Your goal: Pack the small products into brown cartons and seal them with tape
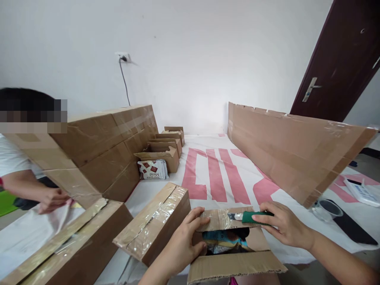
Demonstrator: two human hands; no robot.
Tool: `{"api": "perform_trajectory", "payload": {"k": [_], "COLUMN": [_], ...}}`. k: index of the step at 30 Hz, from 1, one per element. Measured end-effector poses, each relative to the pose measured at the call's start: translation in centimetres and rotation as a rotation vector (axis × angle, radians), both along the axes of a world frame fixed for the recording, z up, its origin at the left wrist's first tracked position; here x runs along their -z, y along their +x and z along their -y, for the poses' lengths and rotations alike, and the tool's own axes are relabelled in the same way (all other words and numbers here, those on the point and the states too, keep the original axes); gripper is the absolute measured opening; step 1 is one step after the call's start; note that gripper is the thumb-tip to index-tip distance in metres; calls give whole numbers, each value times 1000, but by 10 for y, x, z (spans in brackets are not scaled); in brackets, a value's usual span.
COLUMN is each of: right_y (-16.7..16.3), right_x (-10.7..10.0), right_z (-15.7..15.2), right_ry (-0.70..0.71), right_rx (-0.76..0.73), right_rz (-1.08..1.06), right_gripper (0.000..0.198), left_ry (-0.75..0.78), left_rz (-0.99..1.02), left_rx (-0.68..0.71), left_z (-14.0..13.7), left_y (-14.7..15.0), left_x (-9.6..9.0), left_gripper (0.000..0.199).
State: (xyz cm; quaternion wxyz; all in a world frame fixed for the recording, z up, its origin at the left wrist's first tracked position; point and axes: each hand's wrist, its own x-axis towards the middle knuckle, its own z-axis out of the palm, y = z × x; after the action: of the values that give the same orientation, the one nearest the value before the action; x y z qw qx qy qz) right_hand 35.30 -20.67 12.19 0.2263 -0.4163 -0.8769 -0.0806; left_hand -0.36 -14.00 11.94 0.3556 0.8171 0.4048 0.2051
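In front of me an opened cardboard box (237, 267) shows blue and dark packets (225, 237) through the gap between its flaps. My right hand (286, 225) is closed on a green-handled utility knife (257, 217), whose blade end lies over the far flap. My left hand (188, 237) grips the box at its left edge, with fingertips on the far flap and the thumb by the opening. Just left of that hand stands a taped, closed carton (154, 221).
Another long taped carton (80, 241) lies at the near left. Several open boxes (166, 150) and a printed packet (152, 169) line the cardboard wall (118, 142). At right are a cardboard panel (285, 146), a tape roll (328, 209) and a black phone-like slab (353, 225). A co-worker's hand (52, 200) is at left.
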Motion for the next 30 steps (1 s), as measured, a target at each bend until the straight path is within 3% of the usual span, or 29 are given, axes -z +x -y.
{"api": "perform_trajectory", "payload": {"k": [4, 10, 14, 17, 22, 25, 28, 30], "right_y": [-7, -23, -30, -38, -61, -63, -51, -43], "right_x": [0, -18, -23, -27, -36, -39, -37, -30], "right_z": [4, 6, 7, 14, 29, 27, 13, -2], "right_ry": [-1, -403, -563, -482, -361, -324, -253, -225], "right_rx": [27, 160, 250, 254, 129, 161, 259, 340], "right_rz": [-18, -356, -487, -389, -227, -247, -358, -438], "right_gripper": [36, 31, 33, 32, 31, 31, 34, 35], "left_ry": [23, 32, 36, 59, 131, 248, 311, 324], "left_rz": [5, -9, -24, -15, -109, -208, -247, -268], "left_rx": [-4, -12, -2, 3, -17, -51, -54, -29], "left_z": [-1, -2, 0, 1, 1, 0, -5, -13], "left_y": [0, 3, 4, 5, 10, 13, 18, 25], "left_x": [1, -2, -4, -3, -10, -27, -50, -61], "left_gripper": [63, 63, 62, 58, 56, 50, 27, 21]}}
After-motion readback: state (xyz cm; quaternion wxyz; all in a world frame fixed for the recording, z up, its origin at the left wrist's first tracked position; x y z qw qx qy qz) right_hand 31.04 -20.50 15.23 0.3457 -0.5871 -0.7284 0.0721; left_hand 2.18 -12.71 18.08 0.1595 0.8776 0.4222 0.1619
